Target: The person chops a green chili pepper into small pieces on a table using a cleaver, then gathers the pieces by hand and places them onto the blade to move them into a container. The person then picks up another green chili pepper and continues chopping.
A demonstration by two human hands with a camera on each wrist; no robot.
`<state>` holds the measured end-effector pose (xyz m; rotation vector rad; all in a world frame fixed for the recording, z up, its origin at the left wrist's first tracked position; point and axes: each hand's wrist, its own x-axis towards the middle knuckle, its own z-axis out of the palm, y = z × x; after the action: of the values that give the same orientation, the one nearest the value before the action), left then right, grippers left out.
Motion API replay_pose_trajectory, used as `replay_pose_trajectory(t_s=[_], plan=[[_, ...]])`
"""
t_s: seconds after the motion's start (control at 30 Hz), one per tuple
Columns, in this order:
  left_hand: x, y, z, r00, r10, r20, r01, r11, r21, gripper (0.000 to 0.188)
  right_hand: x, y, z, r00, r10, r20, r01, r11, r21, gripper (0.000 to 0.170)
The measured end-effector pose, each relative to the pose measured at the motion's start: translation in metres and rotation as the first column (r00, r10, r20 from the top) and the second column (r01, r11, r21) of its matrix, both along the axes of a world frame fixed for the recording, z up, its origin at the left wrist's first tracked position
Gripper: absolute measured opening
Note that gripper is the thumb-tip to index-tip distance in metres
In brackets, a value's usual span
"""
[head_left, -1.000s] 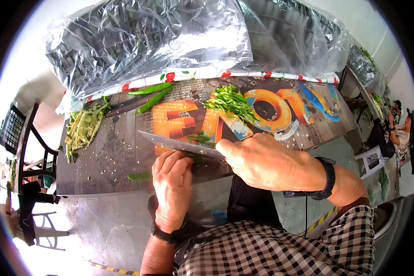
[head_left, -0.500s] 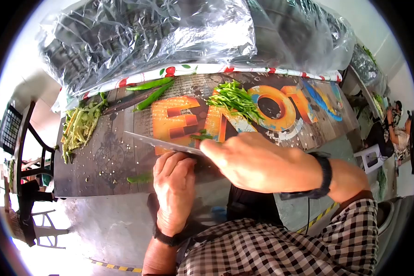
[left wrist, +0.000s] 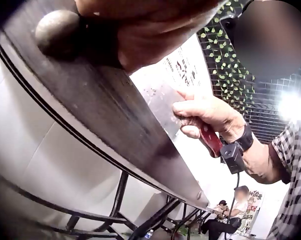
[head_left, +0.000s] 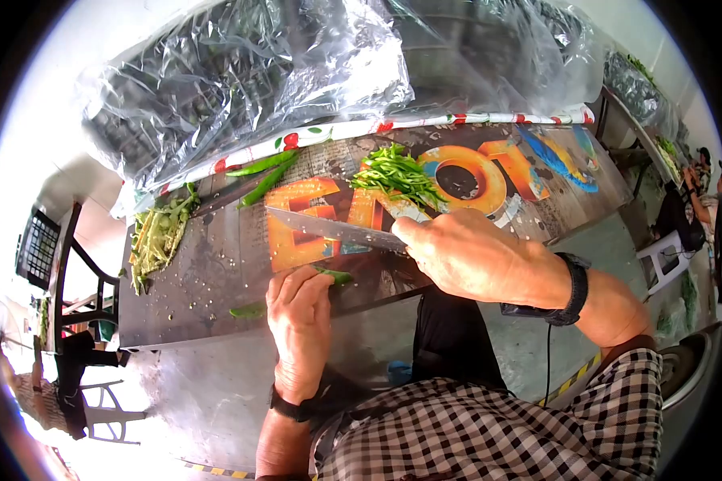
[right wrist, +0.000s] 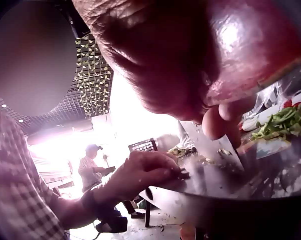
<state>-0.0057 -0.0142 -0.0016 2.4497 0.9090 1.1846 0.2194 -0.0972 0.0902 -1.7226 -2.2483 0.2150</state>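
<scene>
My right hand (head_left: 477, 260) grips the red handle (left wrist: 210, 140) of a kitchen knife, thumb toward the blade. Its broad steel blade (head_left: 329, 228) points left, a little beyond the fingers of my left hand (head_left: 299, 325). That hand, fingers bent, holds a long green pepper (head_left: 337, 276) down near the table's front edge; the pepper's middle is hidden under the hand. A heap of thin green pepper strips (head_left: 397, 176) lies beyond the knife. Two whole green peppers (head_left: 266, 186) sit farther back on the left.
Pale seeded pepper cores (head_left: 159, 236) are piled at the left of the patterned table (head_left: 208, 272), with seeds scattered nearby. Clear plastic sheeting (head_left: 241, 88) covers a bulky thing along the back. A white stool (head_left: 664, 260) stands at the right; other people are in the background.
The blade first slid left alongside the left fingers, then moved away from them toward the back, leaving the pepper's right end in sight. My left hand keeps its hold. The head view has shifted slightly.
</scene>
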Motion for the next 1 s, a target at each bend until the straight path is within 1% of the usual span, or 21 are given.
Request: replay_pose_trajectory(t_s=[0.1,0.2,0.3,0.4,0.5,0.63,0.73,0.83,0.93,1.0], plan=[[-0.003,0.001,-0.005,0.999,-0.040,0.030,0.041,0.999,-0.011,0.018,-0.001,-0.004,0.003,0.998,0.014,-0.054,-0.011,0.999,0.046,0.016],[-0.006,0.002,0.001,0.997,-0.060,-0.052,0.063,0.996,0.061,0.018,-0.003,-0.005,0.003,0.993,0.024,-0.111,-0.015,0.997,0.082,0.015],[-0.007,-0.008,0.014,0.985,0.039,-0.168,-0.010,0.985,0.170,0.018,0.000,-0.006,0.004,0.995,0.008,-0.100,-0.005,0.999,0.034,0.016],[-0.006,-0.012,0.002,0.991,0.077,-0.113,-0.061,0.989,0.136,0.019,0.005,-0.007,-0.003,0.993,0.000,-0.114,0.008,0.998,0.065,0.016],[0.003,-0.004,-0.002,0.999,0.004,-0.034,-0.001,0.996,0.093,0.020,0.006,-0.008,-0.003,0.992,-0.023,-0.121,0.031,0.998,0.059,0.016],[0.011,0.003,-0.004,0.999,-0.049,-0.009,0.049,0.999,-0.018,0.021,0.005,-0.010,-0.005,0.990,-0.044,-0.135,0.051,0.998,0.044,0.016],[0.008,0.001,-0.004,0.998,-0.057,0.004,0.057,0.998,-0.026,0.020,0.002,-0.011,0.000,0.991,-0.041,-0.127,0.044,0.999,0.020,0.013],[0.009,0.000,-0.003,0.996,0.003,-0.084,0.009,0.990,0.139,0.019,-0.001,-0.009,0.001,0.992,-0.023,-0.120,0.026,0.999,0.026,0.011],[0.009,-0.009,0.002,0.994,0.046,-0.102,-0.032,0.991,0.127,0.021,-0.001,-0.007,-0.001,0.993,-0.003,-0.117,0.004,1.000,0.006,0.010],[0.009,-0.008,-0.003,0.996,0.046,-0.079,-0.036,0.991,0.126,0.023,-0.004,-0.005,0.001,0.992,0.002,-0.127,-0.001,1.000,0.002,0.010]])
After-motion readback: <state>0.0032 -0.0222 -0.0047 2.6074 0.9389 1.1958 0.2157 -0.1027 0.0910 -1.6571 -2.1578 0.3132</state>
